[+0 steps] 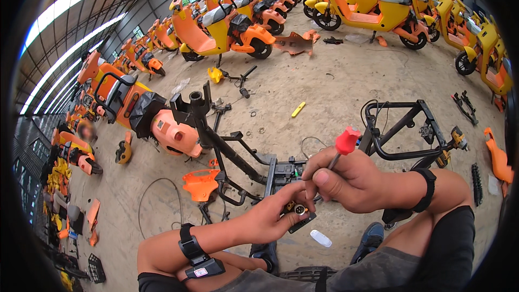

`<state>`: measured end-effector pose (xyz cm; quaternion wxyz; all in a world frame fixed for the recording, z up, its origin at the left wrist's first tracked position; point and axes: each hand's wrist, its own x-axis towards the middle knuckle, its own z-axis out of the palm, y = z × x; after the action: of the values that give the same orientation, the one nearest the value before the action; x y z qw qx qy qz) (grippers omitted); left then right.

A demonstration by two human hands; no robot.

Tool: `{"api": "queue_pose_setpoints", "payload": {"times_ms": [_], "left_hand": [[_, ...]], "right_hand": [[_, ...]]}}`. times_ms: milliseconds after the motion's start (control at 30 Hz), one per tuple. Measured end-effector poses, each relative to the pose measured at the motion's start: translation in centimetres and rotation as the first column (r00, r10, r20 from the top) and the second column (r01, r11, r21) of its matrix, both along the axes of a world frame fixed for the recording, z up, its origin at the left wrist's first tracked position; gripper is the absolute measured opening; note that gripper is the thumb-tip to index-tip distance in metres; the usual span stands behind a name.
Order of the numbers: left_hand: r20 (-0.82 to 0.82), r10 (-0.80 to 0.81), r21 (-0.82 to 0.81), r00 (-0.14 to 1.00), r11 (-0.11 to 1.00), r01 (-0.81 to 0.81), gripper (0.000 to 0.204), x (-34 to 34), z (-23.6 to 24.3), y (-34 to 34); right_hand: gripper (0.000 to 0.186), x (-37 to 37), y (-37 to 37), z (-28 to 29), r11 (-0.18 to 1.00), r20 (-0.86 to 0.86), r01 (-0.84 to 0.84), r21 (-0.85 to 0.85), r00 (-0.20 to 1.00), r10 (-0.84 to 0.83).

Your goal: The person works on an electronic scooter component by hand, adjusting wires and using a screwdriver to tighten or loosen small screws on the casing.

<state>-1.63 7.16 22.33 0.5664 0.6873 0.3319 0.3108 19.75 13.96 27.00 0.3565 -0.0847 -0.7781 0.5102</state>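
My right hand (354, 181) is closed round a screwdriver (347, 141). Its red handle points up and its metal shaft slants down between the fingers toward my left hand. My left hand (270, 216) pinches a small black part with a round metal pin connector (300, 210), just below the right fingers. The screwdriver's tip is hidden by the fingers, so I cannot tell whether it touches the part. Beyond both hands lies a bare black scooter frame (232, 154), its head tube standing up at the left and its rear loop (397, 154) at the right.
A yellow cutter knife (298, 109), an orange panel (200, 184) and a white oval piece (321, 238) lie on the concrete floor (324, 81). At the right rests a power drill (458, 139). Orange-yellow scooters (221, 30) stand in rows behind; one (135, 108) leans at left.
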Motion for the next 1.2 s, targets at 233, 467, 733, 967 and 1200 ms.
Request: {"api": "queue_pose_setpoints", "payload": {"times_ms": [233, 467, 733, 967, 1200], "left_hand": [[0.014, 0.043, 0.066, 0.999, 0.997, -0.044, 0.074, -0.2, -0.4, -0.1], [0.085, 0.117, 0.078, 0.99, 0.989, -0.124, 0.079, -0.4, 0.1, 0.0], [0.196, 0.207, -0.005, 0.958, 0.978, -0.211, 0.07, 1.2, 3.6, 0.0], [0.313, 0.209, -0.011, 0.926, 0.976, -0.217, 0.068, 1.4, 6.9, 0.0], [0.147, 0.299, -0.004, 0.943, 0.954, -0.301, 0.068, 2.3, 9.4, 1.4]], "right_hand": [[0.026, 0.3, 0.0, 0.2, 0.991, 0.186, 0.05, 0.121, 0.98, -0.073], [0.039, -1.0, -0.3, -0.9, 0.924, 0.455, -0.041, 0.38, 0.878, -0.149], [0.031, -1.0, 1.4, -1.8, 0.933, 0.219, 0.107, 0.345, 0.957, -0.191], [0.025, -0.3, 1.0, 1.9, 0.973, 0.189, 0.095, 0.211, 0.973, -0.136], [0.024, -0.6, 1.6, 1.7, 0.97, 0.075, 0.196, 0.146, 0.975, -0.209]]}}
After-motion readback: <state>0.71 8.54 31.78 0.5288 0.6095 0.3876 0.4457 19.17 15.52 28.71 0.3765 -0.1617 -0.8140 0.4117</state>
